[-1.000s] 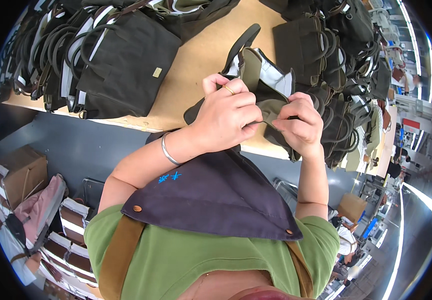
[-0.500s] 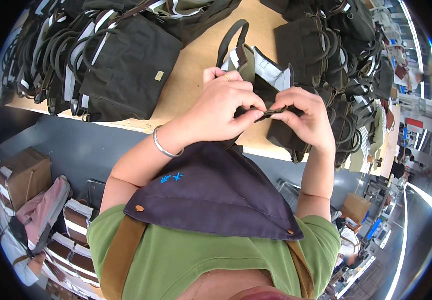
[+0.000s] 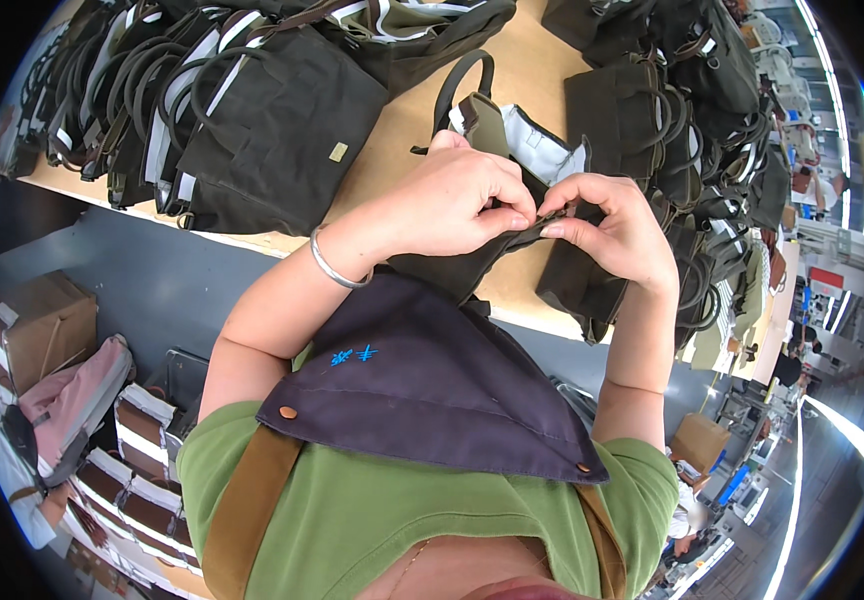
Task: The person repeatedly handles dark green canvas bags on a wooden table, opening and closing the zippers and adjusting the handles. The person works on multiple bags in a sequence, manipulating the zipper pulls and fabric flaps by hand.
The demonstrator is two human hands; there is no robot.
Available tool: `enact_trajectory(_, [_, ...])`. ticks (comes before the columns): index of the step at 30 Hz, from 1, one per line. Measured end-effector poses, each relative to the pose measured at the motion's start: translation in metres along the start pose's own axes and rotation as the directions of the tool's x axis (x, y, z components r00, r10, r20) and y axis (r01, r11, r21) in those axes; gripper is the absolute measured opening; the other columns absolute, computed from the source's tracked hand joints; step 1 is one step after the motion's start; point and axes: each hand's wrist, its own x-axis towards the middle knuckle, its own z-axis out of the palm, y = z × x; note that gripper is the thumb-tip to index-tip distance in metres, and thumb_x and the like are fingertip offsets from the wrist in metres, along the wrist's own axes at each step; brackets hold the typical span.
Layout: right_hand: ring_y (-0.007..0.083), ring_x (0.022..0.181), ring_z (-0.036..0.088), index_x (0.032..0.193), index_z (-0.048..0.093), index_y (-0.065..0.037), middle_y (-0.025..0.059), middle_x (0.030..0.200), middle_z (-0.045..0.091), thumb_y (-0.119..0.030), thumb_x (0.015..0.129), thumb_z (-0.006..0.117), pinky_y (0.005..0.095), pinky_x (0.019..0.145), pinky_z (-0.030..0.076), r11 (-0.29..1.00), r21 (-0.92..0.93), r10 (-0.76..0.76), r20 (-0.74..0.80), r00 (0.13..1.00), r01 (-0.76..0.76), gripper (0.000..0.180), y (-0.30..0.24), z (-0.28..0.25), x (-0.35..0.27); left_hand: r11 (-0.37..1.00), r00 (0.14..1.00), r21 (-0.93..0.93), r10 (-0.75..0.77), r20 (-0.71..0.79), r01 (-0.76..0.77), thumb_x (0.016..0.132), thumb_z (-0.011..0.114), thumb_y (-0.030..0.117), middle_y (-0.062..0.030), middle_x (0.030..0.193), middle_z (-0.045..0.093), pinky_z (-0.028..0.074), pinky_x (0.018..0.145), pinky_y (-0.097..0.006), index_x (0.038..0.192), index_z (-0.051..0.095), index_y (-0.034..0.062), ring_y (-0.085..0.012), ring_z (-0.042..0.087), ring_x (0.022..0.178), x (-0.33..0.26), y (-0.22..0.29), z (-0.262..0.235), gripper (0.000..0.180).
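Note:
In front of me, at the table's near edge, is a dark olive handbag (image 3: 455, 272) with one looped handle standing up and a white lining showing inside. My left hand (image 3: 460, 195) has its thumb and fingertips pinched on the bag's upper edge. Close beside it, my right hand (image 3: 612, 228) pinches the same edge between thumb and forefinger. The fingertips of both hands almost meet. What exactly lies between them is too small to make out, and the bag's far side is partly covered by my left hand.
Rows of dark handbags (image 3: 282, 135) with a small metal plate on the front one stand left on the wooden table (image 3: 377, 180). More dark bags (image 3: 612, 110) crowd the right side. Below left are a cardboard box (image 3: 42, 330), a pink bag (image 3: 77, 400) and stacked brown-and-white pieces (image 3: 142, 440).
My view has shifted slightly, so the table and bags sit a little farther right. Both hands keep pinching the bag's edge, with the left fingers more curled in.

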Motion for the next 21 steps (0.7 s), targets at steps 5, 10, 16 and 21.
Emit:
enact_trajectory(5, [0.0167, 0.069, 0.062, 0.091, 0.068, 0.0, 0.0071, 0.079, 0.069, -0.004, 0.076, 0.076, 0.03, 0.067, 0.051, 0.998, 0.001, 0.07, 0.007, 0.998, -0.07, 0.018, -0.001, 0.0, 0.003, 0.99, 0.989, 0.099, 0.114, -0.095, -0.105, 0.085, 0.07, 0.017, 0.0064, 0.07, 0.06, 0.027, 0.082, -0.031, 0.083, 0.073, 0.0158, -0.0115, 0.05, 0.062, -0.001, -0.008, 0.008, 0.004])
enact_trajectory(10, [0.0161, 0.07, 0.061, 0.091, 0.068, 0.0, 0.0066, 0.079, 0.069, -0.005, 0.075, 0.077, 0.0306, 0.068, 0.05, 0.996, -0.008, 0.09, 0.002, 0.996, -0.09, 0.018, 0.0, 0.002, 0.005, 0.987, 0.985, 0.129, 0.115, -0.126, -0.098, 0.084, 0.071, 0.018, 0.0071, 0.068, 0.057, 0.027, 0.081, -0.031, 0.08, 0.072, 0.0167, -0.011, 0.048, 0.059, -0.003, -0.007, 0.01, 0.003])
enact_trajectory(16, [0.0152, 0.069, 0.059, 0.089, 0.068, 0.0, 0.005, 0.079, 0.068, -0.005, 0.075, 0.077, 0.0303, 0.068, 0.049, 0.995, 0.035, 0.098, 0.019, 0.995, -0.099, 0.018, 0.0, 0.001, 0.004, 0.99, 0.983, 0.061, 0.137, -0.122, -0.131, 0.083, 0.072, 0.019, 0.007, 0.067, 0.055, 0.026, 0.08, -0.032, 0.08, 0.072, 0.0167, -0.0115, 0.045, 0.059, -0.003, -0.013, 0.012, 0.003])
enact_trajectory(21, [0.0148, 0.068, 0.058, 0.089, 0.067, 0.0, 0.0049, 0.078, 0.067, -0.005, 0.075, 0.078, 0.0298, 0.067, 0.049, 0.993, 0.026, 0.114, -0.021, 0.993, -0.114, 0.017, 0.004, 0.005, 0.004, 0.984, 0.978, 0.082, 0.168, -0.127, -0.158, 0.083, 0.072, 0.018, 0.0065, 0.066, 0.053, 0.026, 0.079, -0.033, 0.081, 0.071, 0.0164, -0.0121, 0.045, 0.06, -0.002, -0.013, 0.011, 0.003])
